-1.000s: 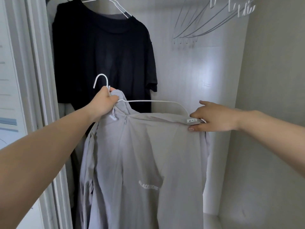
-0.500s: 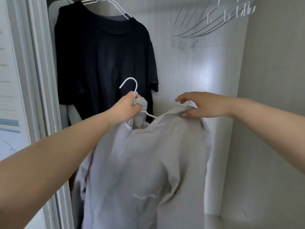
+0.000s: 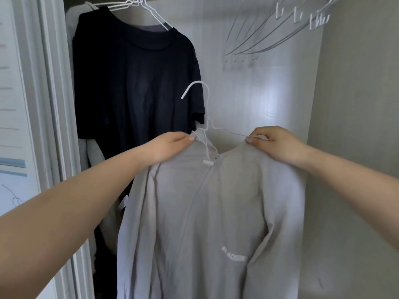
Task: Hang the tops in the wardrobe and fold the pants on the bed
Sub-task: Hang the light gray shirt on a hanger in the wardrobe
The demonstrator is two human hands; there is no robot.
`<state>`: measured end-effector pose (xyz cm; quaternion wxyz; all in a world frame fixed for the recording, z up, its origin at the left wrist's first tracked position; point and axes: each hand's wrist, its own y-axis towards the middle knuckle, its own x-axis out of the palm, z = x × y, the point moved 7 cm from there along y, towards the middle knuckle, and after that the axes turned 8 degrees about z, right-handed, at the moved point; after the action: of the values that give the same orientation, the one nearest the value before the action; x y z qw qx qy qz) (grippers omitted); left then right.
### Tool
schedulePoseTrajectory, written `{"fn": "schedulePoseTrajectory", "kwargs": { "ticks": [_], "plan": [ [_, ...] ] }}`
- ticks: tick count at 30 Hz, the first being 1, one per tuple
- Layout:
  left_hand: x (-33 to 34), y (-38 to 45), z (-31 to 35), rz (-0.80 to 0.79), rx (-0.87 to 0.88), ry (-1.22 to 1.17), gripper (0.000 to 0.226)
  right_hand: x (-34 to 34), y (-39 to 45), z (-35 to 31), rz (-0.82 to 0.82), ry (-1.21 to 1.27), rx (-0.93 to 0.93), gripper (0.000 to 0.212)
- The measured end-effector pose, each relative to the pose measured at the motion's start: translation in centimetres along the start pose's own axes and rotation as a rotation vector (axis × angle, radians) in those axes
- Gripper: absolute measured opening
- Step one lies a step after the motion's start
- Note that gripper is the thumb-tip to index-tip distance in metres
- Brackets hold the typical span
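There is a single view, from a wide-angle camera worn on the person's head. It faces forward and slightly down into the open wardrobe [image 3: 356,126], close enough that both forearms stretch in from the lower corners and nearly fill the bottom of the frame. The left hand [image 3: 170,147] and right hand [image 3: 278,145] sit near the middle. The wide lens bends the door frame [image 3: 49,126] at the left edge. The empty hangers [image 3: 269,31] reach the top edge.

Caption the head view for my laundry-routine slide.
Both hands, left hand and right hand, settle a grey top on a white hanger inside the wardrobe.
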<state>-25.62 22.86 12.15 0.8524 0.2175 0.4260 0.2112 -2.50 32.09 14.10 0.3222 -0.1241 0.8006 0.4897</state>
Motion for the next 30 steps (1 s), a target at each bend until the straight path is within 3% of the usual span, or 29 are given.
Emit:
{"fn": "schedulePoseTrajectory", "kwargs": {
  "ticks": [3, 7, 10, 15, 18, 21, 24, 27, 30],
  "plan": [
    [-0.8, -0.2, -0.8, 0.039, 0.002, -0.125, 0.023, -0.8, -0.4, 0.9, 0.036, 0.027, 0.022, 0.02],
    [-2.0, 0.3, -0.6, 0.241, 0.014, -0.253, 0.003, -0.3, -1.6, 1.9, -0.105, -0.104, 0.083, 0.038],
    [-1.4, 0.8, 0.7, 0.277, 0.071, -0.183, 0.006, -0.2, -1.4, 2.1, -0.175, -0.13, 0.177, 0.041],
    [-0.4, 1.7, 3.7, 0.273, 0.204, -0.13, 0.007, 0.4, 1.3, -1.4, -0.056, 0.236, 0.177, 0.031],
    [-1.3, 2.0, 4.5, 0.317, 0.222, -0.156, 0.014, 0.8, 1.5, -1.2, -0.015, 0.188, 0.214, 0.034],
    [-3.4, 2.0, 5.1, 0.39, 0.242, -0.249, 0.02, 1.8, 0.9, -0.4, -0.063, -0.024, 0.189, 0.037],
    [-4.4, 1.9, 5.0, 0.279, 0.225, -0.252, 0.019, 1.1, 1.2, 0.3, 0.004, 0.057, 0.239, 0.036],
    [-4.0, 1.8, 3.0, 0.02, 0.097, -0.058, 0.046, -1.4, 2.3, 0.2, 0.126, 0.379, 0.308, 0.037],
    [-4.2, 1.7, 1.8, -0.006, 0.077, 0.007, 0.056, -2.1, 3.2, -1.0, 0.09, 0.383, 0.233, 0.039]
  ]
}}
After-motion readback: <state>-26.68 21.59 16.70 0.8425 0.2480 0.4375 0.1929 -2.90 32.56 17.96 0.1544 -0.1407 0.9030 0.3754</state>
